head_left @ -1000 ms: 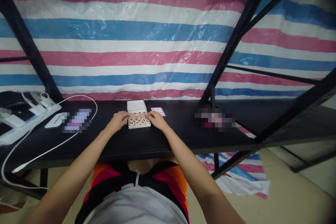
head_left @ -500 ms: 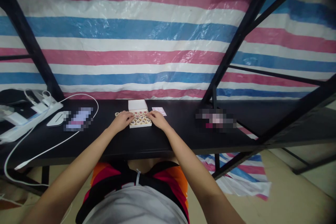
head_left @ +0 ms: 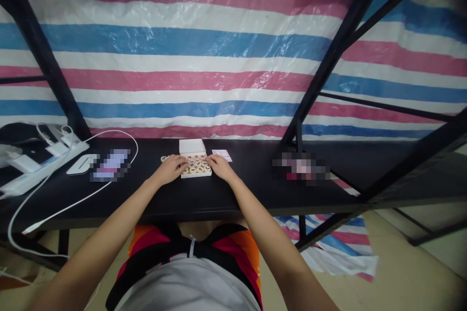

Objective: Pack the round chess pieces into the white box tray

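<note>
With the white box [head_left: 196, 174] of xiangqi pieces [head_left: 199, 169] on the black table [head_left: 255, 192] between curled hands, grip unclear, the right hand [head_left: 220, 167] best steadies its side while the left hand [head_left: 170, 169] nudges pieces lightly, keeping them flat.

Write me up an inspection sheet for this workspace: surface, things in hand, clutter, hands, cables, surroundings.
Surface: black tabletop.
Job's things: open white box holding round marked pieces; a loose piece lies to its left.
Clutter: printed slip, flat white item, two pixelated patches hiding whatever is there.
Hands: left hand at the box's left side, right hand at its right; grip unclear.
Cables: white cables near the power strip, one drooping past the front edge.
Surroundings: striped sheeting behind; black frame.
</note>
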`<state>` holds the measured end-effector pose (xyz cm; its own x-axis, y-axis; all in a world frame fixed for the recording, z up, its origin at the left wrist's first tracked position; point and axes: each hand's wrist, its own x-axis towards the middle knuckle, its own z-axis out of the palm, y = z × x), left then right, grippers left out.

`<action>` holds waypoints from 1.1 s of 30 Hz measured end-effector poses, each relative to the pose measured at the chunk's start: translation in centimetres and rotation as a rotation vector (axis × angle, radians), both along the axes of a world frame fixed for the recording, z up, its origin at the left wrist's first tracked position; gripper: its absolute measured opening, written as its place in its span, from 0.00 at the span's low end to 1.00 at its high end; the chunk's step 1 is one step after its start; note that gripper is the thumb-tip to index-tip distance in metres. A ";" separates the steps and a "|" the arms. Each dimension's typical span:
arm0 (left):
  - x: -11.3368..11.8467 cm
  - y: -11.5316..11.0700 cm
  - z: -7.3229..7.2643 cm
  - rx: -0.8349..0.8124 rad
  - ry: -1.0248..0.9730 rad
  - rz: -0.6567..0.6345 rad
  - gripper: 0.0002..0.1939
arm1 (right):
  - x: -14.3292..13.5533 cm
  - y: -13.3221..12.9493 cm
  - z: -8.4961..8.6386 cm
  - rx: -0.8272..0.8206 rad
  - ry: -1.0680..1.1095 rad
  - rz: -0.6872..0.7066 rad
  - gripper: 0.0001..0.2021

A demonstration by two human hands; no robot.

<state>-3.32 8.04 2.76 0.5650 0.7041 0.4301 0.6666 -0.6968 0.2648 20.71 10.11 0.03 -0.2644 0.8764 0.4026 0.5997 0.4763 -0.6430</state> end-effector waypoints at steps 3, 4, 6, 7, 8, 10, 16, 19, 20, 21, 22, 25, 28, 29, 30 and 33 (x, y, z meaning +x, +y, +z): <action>-0.6 0.1 0.2 -0.013 -0.011 0.074 0.19 | 0.1 0.0 0.0 -0.008 -0.015 -0.005 0.14; -1.0 0.2 0.3 -0.015 -0.017 0.114 0.19 | 0.1 0.0 0.0 -0.009 -0.020 -0.006 0.14; -2.1 0.5 0.4 -0.017 -0.014 0.212 0.18 | 0.0 0.0 0.0 -0.005 -0.014 -0.001 0.15; -2.8 0.7 0.3 -0.017 -0.004 0.263 0.17 | -0.1 0.0 0.0 0.003 0.004 0.003 0.15; -3.5 0.9 0.2 -0.019 0.010 0.318 0.17 | -0.1 -0.1 0.0 0.014 0.028 0.008 0.14; -4.7 1.3 -0.3 -0.032 0.040 0.410 0.17 | -0.3 -0.2 0.1 0.024 0.081 0.020 0.15; -5.5 1.6 -0.9 -0.063 0.070 0.403 0.18 | -1.0 -0.9 0.5 -0.142 0.154 0.126 0.19; -4.2 0.7 0.0 0.029 0.044 0.368 0.17 | -1.0 -1.0 0.6 -0.153 0.168 0.106 0.19; -3.6 0.2 0.4 0.060 0.032 0.320 0.18 | -1.0 -0.9 0.5 -0.144 0.166 0.104 0.19; -2.9 -0.2 0.7 0.076 0.029 0.248 0.19 | -1.0 -0.9 0.5 -0.129 0.158 0.107 0.19; -2.2 -0.7 1.0 0.080 0.033 0.174 0.20 | -1.0 -0.8 0.4 -0.108 0.144 0.111 0.18; -0.5 -1.8 1.4 0.059 0.094 0.025 0.21 | -0.8 -0.6 0.3 -0.031 0.084 0.092 0.18; 0.3 -2.4 1.2 0.029 0.176 -0.052 0.21 | -0.7 -0.6 0.5 0.036 0.013 0.082 0.17; 0.4 -2.4 1.2 0.027 0.194 -0.069 0.21 | -0.6 -0.7 0.5 0.051 -0.008 0.088 0.17; 0.5 -2.5 1.1 0.028 0.206 -0.080 0.21 | -0.6 -0.7 0.6 0.063 -0.023 0.094 0.16; 0.5 -2.5 1.0 0.037 0.209 -0.082 0.21 | -0.5 -0.7 0.6 0.081 -0.044 0.088 0.14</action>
<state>-2.78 5.58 3.80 0.6996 0.6378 0.3222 0.6449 -0.7577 0.0998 20.17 9.43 0.61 -0.3582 0.8141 0.4572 0.5799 0.5777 -0.5745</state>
